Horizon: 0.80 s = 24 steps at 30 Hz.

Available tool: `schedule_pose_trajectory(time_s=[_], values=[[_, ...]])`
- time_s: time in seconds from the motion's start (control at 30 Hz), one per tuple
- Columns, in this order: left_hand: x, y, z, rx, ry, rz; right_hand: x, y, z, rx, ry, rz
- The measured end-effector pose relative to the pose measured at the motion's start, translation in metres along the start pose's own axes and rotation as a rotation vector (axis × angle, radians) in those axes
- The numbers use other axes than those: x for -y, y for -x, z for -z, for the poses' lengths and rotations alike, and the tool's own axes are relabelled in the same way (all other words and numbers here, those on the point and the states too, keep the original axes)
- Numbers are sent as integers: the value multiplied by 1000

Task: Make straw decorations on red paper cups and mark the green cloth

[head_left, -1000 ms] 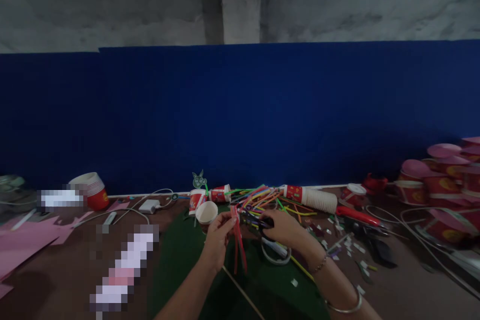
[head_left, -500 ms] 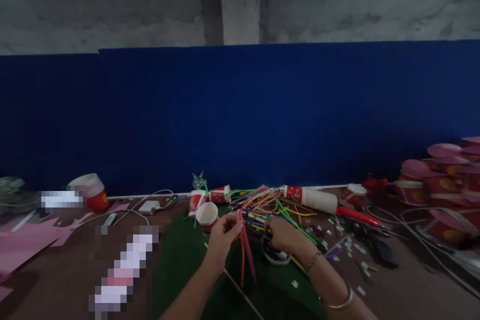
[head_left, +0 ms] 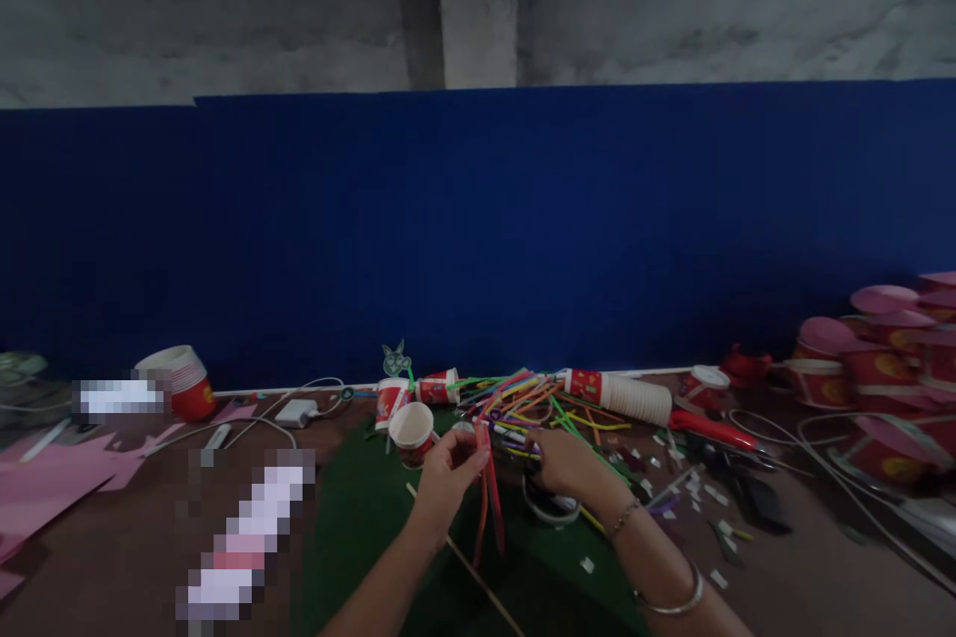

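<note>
My left hand [head_left: 452,473] pinches the upper ends of red and orange strips [head_left: 493,508], which hang down over the dark green mat [head_left: 358,537]. Just to the right, my right hand [head_left: 557,468] is closed by the dark handles of scissors or a similar tool; a grey ring-shaped item [head_left: 557,516] shows right below it. Behind both hands lies a pile of coloured strips [head_left: 523,393]. A white-lined paper cup [head_left: 411,428] stands beside my left hand. A thin stick [head_left: 482,582] lies on the mat below the hands.
A row of stacked cups [head_left: 638,398] lies behind the strips. Red cups with pink discs [head_left: 885,358] crowd the right. Nested cups [head_left: 183,383], pink paper [head_left: 52,488] and a white charger [head_left: 297,412] are at left. Paper scraps and a red-handled tool [head_left: 713,429] lie right of my hands.
My left hand has shifted slightly right, and the lower ends of the hanging strips have swung a little to the left. My right hand has barely moved.
</note>
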<state>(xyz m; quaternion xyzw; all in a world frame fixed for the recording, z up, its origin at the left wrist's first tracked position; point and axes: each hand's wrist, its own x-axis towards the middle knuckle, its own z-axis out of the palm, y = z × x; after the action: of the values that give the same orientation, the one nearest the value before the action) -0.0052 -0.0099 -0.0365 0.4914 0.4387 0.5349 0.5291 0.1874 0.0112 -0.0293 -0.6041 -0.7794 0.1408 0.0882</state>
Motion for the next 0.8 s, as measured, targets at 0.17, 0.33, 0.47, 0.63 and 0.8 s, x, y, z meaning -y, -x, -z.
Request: schedule_pose_trajectory(time_s=[0.17, 0.33, 0.47, 0.63, 0.8], values=[[-3, 2, -3, -4, -20, -1, 2, 0, -1, -13, 72, -38], [-2, 1, -2, -7, -19, 6, -4, -6, -3, 11, 13, -2], [0, 1, -2, -25, -40, -23, 6, -3, 4, -55, -38, -18], [-4, 2, -5, -47, -80, -90, 38, 3, 8, -190, -474, 154], [-6, 5, -6, -78, -108, -147, 55, 6, 0, -313, -603, 125]])
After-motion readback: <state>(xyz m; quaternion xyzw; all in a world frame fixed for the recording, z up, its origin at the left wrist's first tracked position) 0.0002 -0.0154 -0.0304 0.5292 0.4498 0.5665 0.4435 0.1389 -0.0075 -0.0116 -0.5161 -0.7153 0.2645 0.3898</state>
